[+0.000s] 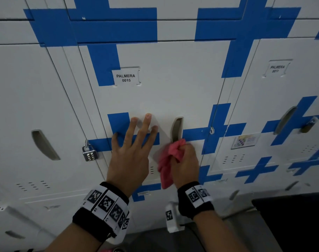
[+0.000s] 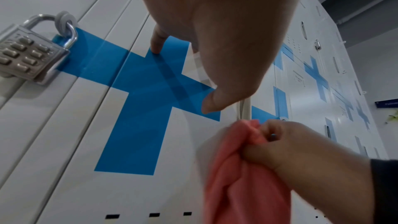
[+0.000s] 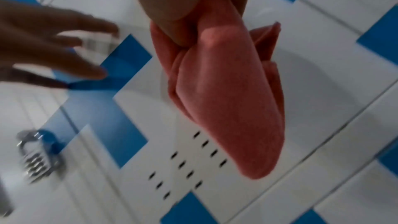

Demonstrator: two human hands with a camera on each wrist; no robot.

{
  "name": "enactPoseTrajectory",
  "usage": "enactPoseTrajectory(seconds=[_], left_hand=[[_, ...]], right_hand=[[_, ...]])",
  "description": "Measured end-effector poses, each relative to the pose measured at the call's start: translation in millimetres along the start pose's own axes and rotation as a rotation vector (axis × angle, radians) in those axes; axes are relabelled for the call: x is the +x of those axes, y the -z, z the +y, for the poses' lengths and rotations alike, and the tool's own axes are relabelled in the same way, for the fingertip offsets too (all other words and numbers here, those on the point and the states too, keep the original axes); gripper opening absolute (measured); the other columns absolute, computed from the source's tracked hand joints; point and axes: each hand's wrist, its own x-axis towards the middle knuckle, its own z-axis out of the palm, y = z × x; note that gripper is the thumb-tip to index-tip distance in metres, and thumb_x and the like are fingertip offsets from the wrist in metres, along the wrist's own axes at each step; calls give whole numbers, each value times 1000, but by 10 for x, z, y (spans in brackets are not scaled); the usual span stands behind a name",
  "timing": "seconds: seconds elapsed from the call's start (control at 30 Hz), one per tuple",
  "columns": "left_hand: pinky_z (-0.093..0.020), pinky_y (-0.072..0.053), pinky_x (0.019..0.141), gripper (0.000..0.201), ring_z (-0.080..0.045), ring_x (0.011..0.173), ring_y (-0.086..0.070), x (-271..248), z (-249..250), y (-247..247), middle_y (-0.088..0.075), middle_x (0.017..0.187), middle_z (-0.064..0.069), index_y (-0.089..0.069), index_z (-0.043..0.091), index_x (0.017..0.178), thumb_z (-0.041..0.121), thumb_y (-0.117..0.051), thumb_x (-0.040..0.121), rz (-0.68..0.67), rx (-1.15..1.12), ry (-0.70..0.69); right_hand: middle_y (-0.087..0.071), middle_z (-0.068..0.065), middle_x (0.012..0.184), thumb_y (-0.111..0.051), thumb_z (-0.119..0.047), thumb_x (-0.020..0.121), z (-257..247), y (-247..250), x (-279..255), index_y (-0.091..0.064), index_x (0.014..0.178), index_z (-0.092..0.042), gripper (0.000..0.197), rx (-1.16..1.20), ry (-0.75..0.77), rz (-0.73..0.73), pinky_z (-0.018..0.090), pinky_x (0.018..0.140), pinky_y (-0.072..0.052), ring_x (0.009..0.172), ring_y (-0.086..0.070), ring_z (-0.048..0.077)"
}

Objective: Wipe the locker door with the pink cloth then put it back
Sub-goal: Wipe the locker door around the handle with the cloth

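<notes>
The white locker door (image 1: 164, 91) with blue tape crosses and the label PALMERA 0015 fills the middle of the head view. My left hand (image 1: 135, 139) lies spread on it, straight fingertips touching the blue cross (image 2: 137, 91) left of the recessed handle (image 1: 177, 129). My right hand (image 1: 185, 162) grips the bunched pink cloth (image 1: 168, 160) just below that handle. The cloth (image 3: 226, 91) hangs down from my fist in front of the door, its tail over the vent slots (image 3: 189, 163). The cloth (image 2: 239, 176) also shows low in the left wrist view, held by my right hand (image 2: 286, 151).
A silver combination padlock (image 1: 89, 153) hangs on the hasp at the door's left edge, also visible as the padlock (image 2: 28, 52). Neighbouring locker doors stand on both sides; the right one carries a brass padlock (image 1: 308, 124) and a sticker (image 1: 246, 140). A dark surface (image 1: 291, 220) lies at lower right.
</notes>
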Motion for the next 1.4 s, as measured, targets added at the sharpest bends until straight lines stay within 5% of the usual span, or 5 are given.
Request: enactPoseTrajectory(seconds=[0.2, 0.5, 0.77, 0.97, 1.4], left_hand=[[-73, -36, 108, 79, -40, 158, -18, -4, 20, 3, -11, 175, -9, -39, 18, 160, 20, -65, 86, 16, -10, 10], [-74, -35, 108, 86, -41, 158, -15, 0, 36, 8, -8, 175, -10, -37, 17, 161, 22, -74, 84, -11, -15, 15], [-73, -34, 108, 88, -40, 159, -11, -3, -9, -3, -2, 175, -8, -32, 20, 163, 13, -67, 82, -29, 13, -4], [-73, -34, 108, 94, -39, 160, -11, -9, -21, -21, -2, 175, -8, -30, 21, 164, 3, -64, 77, -17, 18, -10], [-74, -32, 109, 96, -39, 160, -9, -7, 23, -52, -3, 175, -7, -29, 21, 164, 1, -64, 77, 7, 17, 8]], right_hand=[[-38, 4, 137, -61, -31, 92, 174, -323, -352, -36, 139, -22, 54, -191, 213, -214, 33, 87, -56, 110, -55, 20], [-50, 5, 119, -56, -34, 95, 297, -174, -152, -31, 137, -30, 49, -345, 162, -311, 37, 79, -59, 89, -64, 25], [-50, -1, 112, -56, -31, 91, 139, 74, 42, -49, 124, -19, 36, -1, 44, 176, 29, 67, -57, 81, -56, 7], [-29, 13, 142, -71, -36, 85, 109, -249, -195, -34, 142, -18, 71, -64, 216, 76, 23, 96, -45, 114, -49, 17], [-52, 13, 120, -55, -35, 89, 402, 155, 62, -57, 123, -11, 42, -354, 301, -93, 43, 74, -60, 102, -56, 31]])
